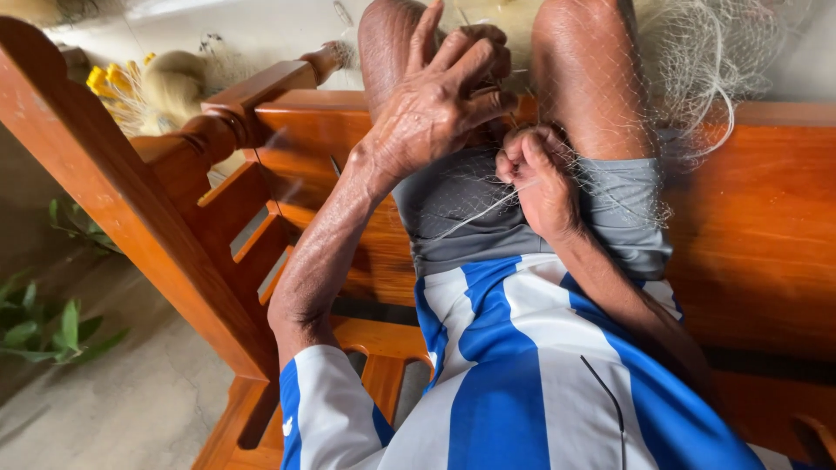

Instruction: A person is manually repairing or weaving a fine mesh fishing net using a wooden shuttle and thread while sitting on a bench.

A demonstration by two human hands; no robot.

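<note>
We are spreading our left hand point(435, 104) — fingers splayed, resting on the net point(697, 61) — while our right hand point(540, 178) is pinching a strand, fist closed, over the bench point(749, 226).

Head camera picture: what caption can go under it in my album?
Left hand and right hand work fine fishing net on a wooden bench.

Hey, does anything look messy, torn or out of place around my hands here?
Nothing stands out. The fine net lies loosely bunched over the knees, the left hand and right hand work its mesh, and the wooden bench looks intact.
</note>
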